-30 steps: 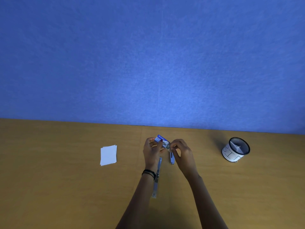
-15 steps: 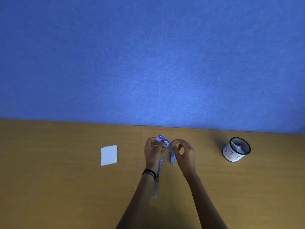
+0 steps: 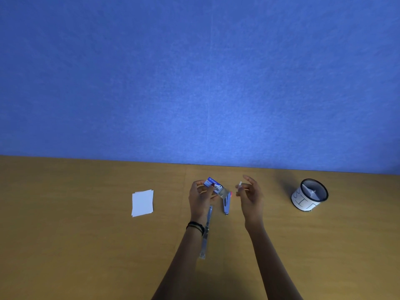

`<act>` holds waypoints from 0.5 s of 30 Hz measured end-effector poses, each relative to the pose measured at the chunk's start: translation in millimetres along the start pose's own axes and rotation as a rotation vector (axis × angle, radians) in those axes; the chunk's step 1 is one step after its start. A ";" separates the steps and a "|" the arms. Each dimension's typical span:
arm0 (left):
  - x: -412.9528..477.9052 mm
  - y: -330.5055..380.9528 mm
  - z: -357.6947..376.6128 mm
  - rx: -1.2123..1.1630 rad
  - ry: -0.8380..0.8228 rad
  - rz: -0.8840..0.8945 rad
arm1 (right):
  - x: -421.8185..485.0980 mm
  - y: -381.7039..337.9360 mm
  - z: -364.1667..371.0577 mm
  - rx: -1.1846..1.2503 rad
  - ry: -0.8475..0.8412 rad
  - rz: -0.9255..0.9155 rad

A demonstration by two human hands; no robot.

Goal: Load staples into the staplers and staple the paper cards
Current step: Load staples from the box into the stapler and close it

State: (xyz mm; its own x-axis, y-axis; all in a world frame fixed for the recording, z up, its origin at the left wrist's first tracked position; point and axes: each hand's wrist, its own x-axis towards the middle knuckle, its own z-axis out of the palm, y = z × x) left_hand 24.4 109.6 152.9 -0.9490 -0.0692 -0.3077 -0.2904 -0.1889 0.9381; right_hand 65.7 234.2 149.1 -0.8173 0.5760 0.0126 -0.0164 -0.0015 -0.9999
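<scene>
My left hand (image 3: pixel 200 197) grips a small blue staple box (image 3: pixel 213 184) above the table, its grey inner tray slid out toward the right. My right hand (image 3: pixel 251 194) is a short way to the right of the box and pinches a small pale strip of staples (image 3: pixel 240 184) between thumb and fingertips. A small blue-grey stapler (image 3: pixel 226 205) lies on the table between my hands. A long silver stapler part (image 3: pixel 206 232) lies beside my left wrist. A stack of white paper cards (image 3: pixel 142 203) sits to the left.
A black mesh cup (image 3: pixel 310 194) with a white paper label stands at the right on the wooden table (image 3: pixel 86 245). A blue wall (image 3: pixel 194 83) rises behind the table's far edge.
My right hand has pulled away from the box to the right, carrying a small strip of staples. The left hand keeps the box in about the same place.
</scene>
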 end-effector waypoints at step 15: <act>2.0 -10.2 -2.4 -0.010 -0.025 -0.042 | -12.9 12.9 4.3 -0.027 -0.256 0.129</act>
State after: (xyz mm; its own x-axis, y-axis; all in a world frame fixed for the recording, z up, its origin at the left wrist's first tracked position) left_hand 25.7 109.1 142.3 -0.9388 -0.0364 -0.3425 -0.3289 -0.2006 0.9228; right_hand 73.6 223.2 136.1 -0.9305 0.3475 -0.1159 0.1097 -0.0375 -0.9933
